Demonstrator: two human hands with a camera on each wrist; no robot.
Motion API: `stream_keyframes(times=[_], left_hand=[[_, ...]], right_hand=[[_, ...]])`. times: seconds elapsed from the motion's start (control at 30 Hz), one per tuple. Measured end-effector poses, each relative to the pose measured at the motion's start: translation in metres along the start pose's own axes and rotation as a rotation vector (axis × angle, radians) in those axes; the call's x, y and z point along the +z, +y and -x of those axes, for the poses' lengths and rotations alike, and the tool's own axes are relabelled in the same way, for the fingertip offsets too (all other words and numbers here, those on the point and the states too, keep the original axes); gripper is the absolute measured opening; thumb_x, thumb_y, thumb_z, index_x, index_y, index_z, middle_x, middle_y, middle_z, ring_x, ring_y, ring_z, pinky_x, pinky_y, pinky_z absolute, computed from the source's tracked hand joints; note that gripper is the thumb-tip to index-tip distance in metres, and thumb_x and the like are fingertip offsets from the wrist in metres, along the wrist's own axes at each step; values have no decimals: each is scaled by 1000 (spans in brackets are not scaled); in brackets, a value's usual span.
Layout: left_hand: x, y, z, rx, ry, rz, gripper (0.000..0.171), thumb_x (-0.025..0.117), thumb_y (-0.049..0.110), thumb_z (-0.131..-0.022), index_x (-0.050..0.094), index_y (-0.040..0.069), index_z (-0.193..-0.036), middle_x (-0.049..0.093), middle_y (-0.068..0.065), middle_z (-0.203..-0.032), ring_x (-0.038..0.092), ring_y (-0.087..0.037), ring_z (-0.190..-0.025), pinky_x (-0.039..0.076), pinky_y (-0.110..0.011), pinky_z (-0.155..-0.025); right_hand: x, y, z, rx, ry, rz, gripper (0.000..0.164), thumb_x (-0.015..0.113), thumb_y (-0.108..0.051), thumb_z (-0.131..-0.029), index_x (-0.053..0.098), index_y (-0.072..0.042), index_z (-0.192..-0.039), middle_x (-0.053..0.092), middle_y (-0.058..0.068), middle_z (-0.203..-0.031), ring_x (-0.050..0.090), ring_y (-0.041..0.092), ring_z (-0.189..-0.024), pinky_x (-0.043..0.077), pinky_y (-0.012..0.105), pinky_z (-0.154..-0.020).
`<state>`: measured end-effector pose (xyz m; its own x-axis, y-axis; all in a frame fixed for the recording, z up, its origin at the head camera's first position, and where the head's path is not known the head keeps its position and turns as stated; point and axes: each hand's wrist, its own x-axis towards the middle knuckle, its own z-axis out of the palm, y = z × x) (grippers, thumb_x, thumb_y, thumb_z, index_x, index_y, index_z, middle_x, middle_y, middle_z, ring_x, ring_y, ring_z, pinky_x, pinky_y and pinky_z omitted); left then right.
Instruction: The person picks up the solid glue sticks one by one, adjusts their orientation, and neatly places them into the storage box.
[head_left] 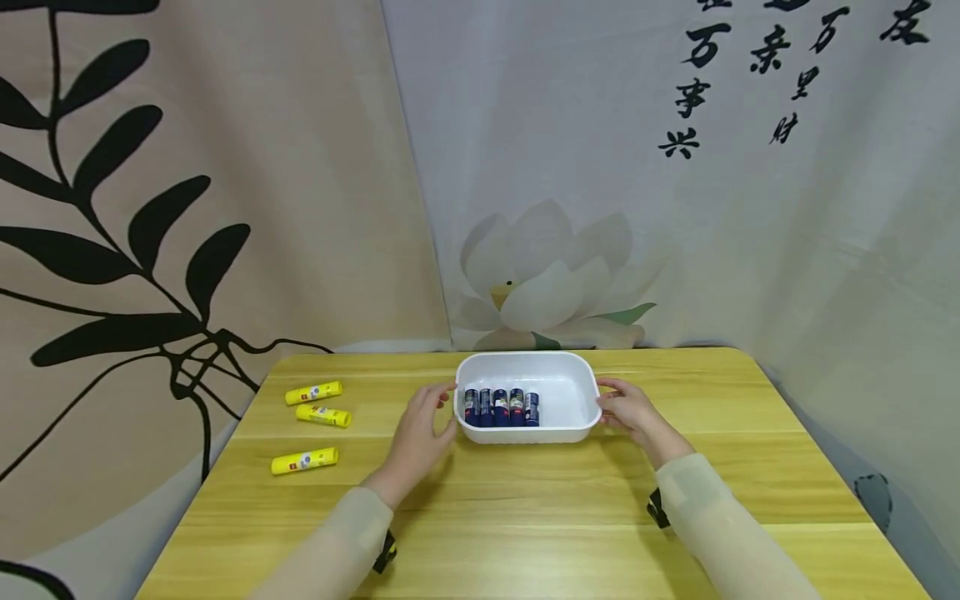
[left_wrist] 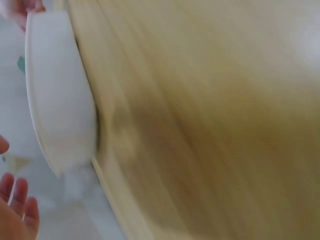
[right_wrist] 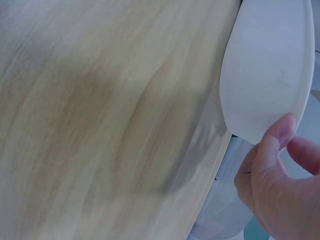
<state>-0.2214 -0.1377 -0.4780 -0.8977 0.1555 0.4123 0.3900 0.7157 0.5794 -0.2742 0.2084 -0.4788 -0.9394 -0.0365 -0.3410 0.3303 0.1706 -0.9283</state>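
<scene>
A white plastic basin (head_left: 570, 392) with rounded corners sits toward the far side of the table. Several small dark blue cylinders with labels (head_left: 500, 408) stand side by side in its left half. My right hand (head_left: 633, 414) pinches the basin's right end, thumb (right_wrist: 280, 131) on the outer wall and a finger at the rim. At the left end, my left hand (head_left: 420, 433) has its fingers spread beside the basin. The left wrist view shows those fingers (left_wrist: 20, 197) loosely bent, with a gap between them and the basin wall (left_wrist: 62, 95).
Three yellow glue sticks lie at the table's left: an upper one (head_left: 313, 392), a middle one (head_left: 323, 415) and a lower one (head_left: 304, 461). The wooden table (head_left: 540, 533) ends just behind the basin, against a printed cloth backdrop (head_left: 322, 208).
</scene>
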Motion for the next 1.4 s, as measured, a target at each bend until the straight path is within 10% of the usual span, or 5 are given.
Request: stream_keyframes(times=[0.3, 0.67, 1.4], left_hand=[[-66, -60, 44, 34, -150, -226, 62, 65, 21, -90, 37, 30, -145, 50, -8, -130, 51, -29, -117, 47, -49, -95], [-119, -113, 71, -10, -220, -451, 74, 74, 18, -82, 36, 17, -146, 50, -19, -132, 50, -40, -116, 46, -56, -90], [-128, -144, 78, -55, -321, -555, 66, 72, 3, -80, 46, 13, -139, 63, -16, -106, 60, -35, -97, 52, -50, -80]], right_hand=[[0, -3, 1, 4, -6, 4, 50, 49, 0, -94, 35, -1, -143, 49, 12, -101, 60, 14, -76, 55, 32, -76], [2, -2, 1, -6, -13, 24, 50, 51, -2, -94, 36, -2, -142, 52, 13, -102, 62, 14, -76, 56, 32, -75], [0, -3, 1, 2, -20, 22, 51, 50, -3, -95, 35, -3, -143, 52, 17, -107, 62, 15, -78, 56, 32, -75]])
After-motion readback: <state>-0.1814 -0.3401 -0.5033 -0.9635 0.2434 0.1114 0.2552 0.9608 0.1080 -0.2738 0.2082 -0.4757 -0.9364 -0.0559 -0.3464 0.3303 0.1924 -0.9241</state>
